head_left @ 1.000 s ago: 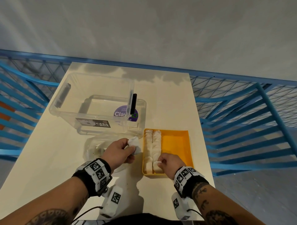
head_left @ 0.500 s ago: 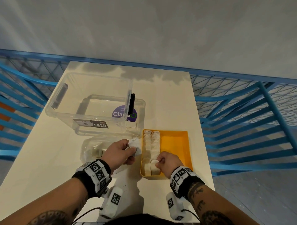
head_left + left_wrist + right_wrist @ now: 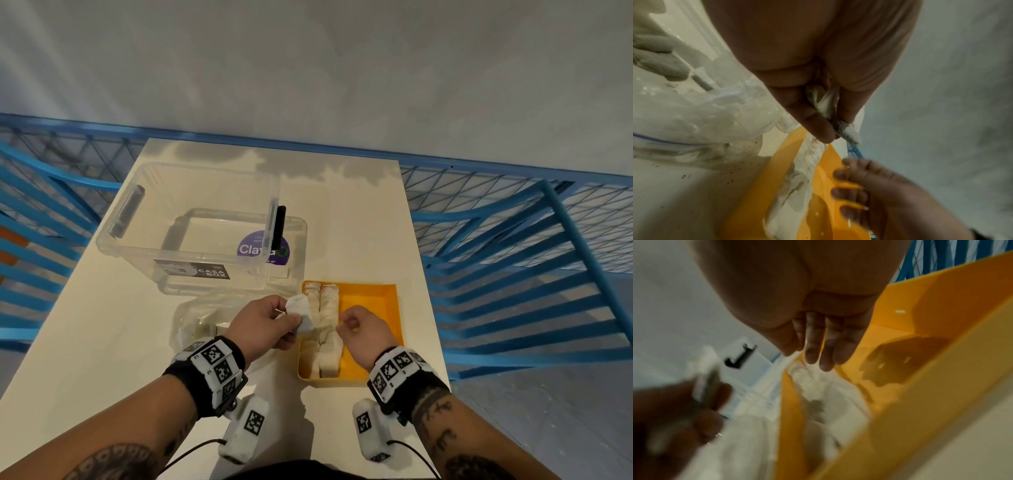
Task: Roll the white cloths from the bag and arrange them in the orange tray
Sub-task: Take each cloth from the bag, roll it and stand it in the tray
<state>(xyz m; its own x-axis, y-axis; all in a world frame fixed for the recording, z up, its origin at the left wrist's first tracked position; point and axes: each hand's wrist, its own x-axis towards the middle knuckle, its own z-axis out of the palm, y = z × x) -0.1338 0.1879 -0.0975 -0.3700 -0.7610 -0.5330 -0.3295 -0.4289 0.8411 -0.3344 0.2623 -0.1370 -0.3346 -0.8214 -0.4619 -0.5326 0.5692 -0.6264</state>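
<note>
My left hand [image 3: 291,317] pinches a crumpled white cloth [image 3: 301,313] just left of the orange tray [image 3: 371,305]; the left wrist view shows that cloth [image 3: 825,104] bunched between thumb and fingers. Two rows of rolled cloths [image 3: 323,308] lie along the tray's left side. My right hand [image 3: 346,320] hovers over them with loosely bent fingers [image 3: 816,353] and holds nothing. A clear plastic bag [image 3: 198,318] with more cloths lies under and left of my left hand.
A clear storage box [image 3: 113,236] stands on its lid at the back left of the white table [image 3: 359,222]. Blue metal chair frames [image 3: 513,274] flank the table on both sides. The tray's right half is bare.
My right hand has let go of the rolled cloth at the tray's near end and has lifted above the rolls. My left hand has shifted slightly towards the tray, cloth still pinched.
</note>
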